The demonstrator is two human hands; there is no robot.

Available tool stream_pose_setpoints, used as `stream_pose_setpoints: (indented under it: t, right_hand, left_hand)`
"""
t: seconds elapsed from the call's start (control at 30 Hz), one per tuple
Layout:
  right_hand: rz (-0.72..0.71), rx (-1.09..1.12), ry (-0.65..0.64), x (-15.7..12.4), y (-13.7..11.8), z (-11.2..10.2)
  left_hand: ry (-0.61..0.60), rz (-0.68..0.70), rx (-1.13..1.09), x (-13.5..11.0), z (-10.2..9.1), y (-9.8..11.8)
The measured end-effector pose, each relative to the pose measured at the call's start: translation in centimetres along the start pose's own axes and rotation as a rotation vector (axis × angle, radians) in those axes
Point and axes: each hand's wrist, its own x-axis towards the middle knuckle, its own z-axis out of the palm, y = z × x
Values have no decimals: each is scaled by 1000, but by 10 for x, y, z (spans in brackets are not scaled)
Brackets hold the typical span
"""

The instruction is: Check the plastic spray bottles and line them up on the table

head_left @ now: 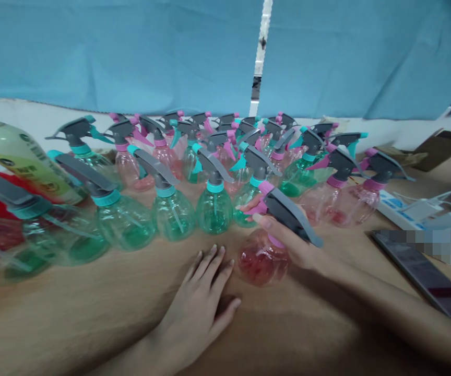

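Left hand (205, 300) flat on the desk (92, 313), grip open
Right hand (293, 244) has its grip closed round a pink spray bottle (262, 262)

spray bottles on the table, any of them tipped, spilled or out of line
One pink spray bottle is out of line: it leans in front of the other spray bottles, gripped at the neck by the right hand. The left hand lies flat on the table beside it. No spill shows.

Pink bottle (262, 261) neck behind right fingers (264, 223); leftmost green bottle (14, 235) blurry, partly off-frame; pixelated patch (440, 245) at right.
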Motion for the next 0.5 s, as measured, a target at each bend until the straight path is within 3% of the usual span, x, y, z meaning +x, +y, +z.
stream_pose_setpoints:
  t: [0.5]
  right_hand:
    - [-1, -35, -24, 5, 0, 0]
  left_hand:
    - [-8, -5, -18, -1, -1, 0]
